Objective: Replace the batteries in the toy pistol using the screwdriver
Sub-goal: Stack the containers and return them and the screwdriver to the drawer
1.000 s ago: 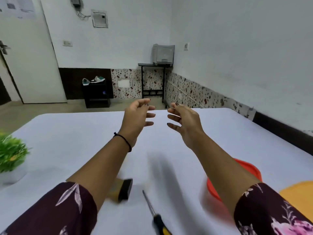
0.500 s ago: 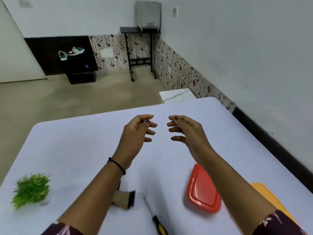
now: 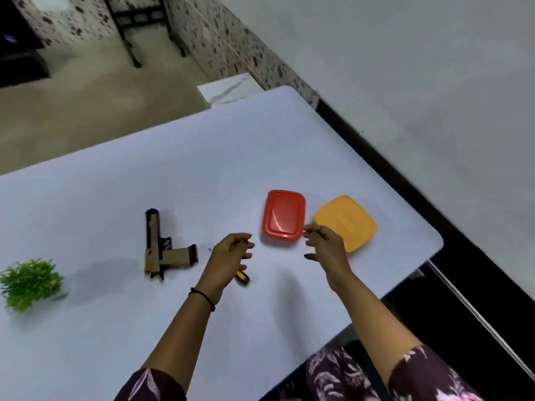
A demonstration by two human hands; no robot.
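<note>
A tan and black toy pistol [image 3: 160, 247] lies flat on the white table [image 3: 115, 328], barrel pointing away from me. My left hand [image 3: 228, 256] hovers to its right with fingers loosely curled, holding nothing. Beneath that hand lies the screwdriver; only the yellow and black end of its handle [image 3: 242, 277] shows. My right hand [image 3: 325, 250] hangs empty and relaxed between a red box [image 3: 283, 215] and a yellow box [image 3: 346, 222], both lidded. No batteries are visible.
A small green potted plant [image 3: 29, 280] stands at the table's left. The table's right edge [image 3: 405, 287] runs close to my right arm, with a wall beyond. Floor and a black stand lie past the far edge.
The view has tilted down and turned, so the whole pistol and both boxes now show. Both hands have dropped lower toward the table, still empty, the left one now over the screwdriver.
</note>
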